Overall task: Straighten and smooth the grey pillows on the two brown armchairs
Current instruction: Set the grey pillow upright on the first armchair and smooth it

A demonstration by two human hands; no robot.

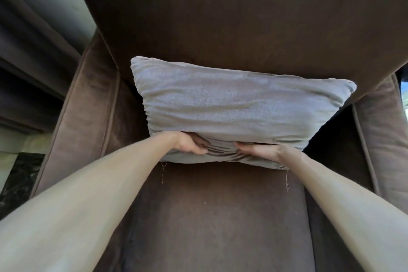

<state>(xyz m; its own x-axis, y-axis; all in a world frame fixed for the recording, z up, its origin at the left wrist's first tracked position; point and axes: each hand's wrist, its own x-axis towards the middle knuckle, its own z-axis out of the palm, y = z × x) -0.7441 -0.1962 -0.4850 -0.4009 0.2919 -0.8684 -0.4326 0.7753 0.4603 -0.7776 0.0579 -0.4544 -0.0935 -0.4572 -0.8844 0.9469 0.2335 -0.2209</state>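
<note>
Starting close, at the bottom of the frame: reaching in from both lower corners with bare forearms, out over the brown velvet armchair seat (209, 223). Up at centre frame, gripping low. Left hand (192, 144) curled into the bottom edge of the grey cushion (231, 99), fingers dug into a bunch of fabric. Right hand (258, 150) just beside it, clamped on the same edge, fingertips tucked under a fold and out of sight. Plenty of creases fanning out between the two grips.

Looks like settling the cushion upright at the back of the seat, bottom edge down, face leaning toward the backrest (242, 17).

To do it well: ease off that tight central bunch and slide the hands apart toward the lower corners, for better control of the tilt. Mind the loose thread (162, 174) dangling at the lower-left corner and the second thread (287, 181) at the lower right; no snagging or tugging there. Keep the bottom edge planted on the seat and press back evenly with both hands until the top edge lies flat on the backrest. Then smooth the wrinkles outward with flat palms.

Worth a check on level, too: upper-left corner riding higher in the frame than the upper-right, though possibly just the wide lens. Centre it between the armrest at frame left (72, 121) and the armrest at frame right (382, 130).

Farthest off, at upper left, dark folds of a curtain (33, 35), well clear of the work.
</note>
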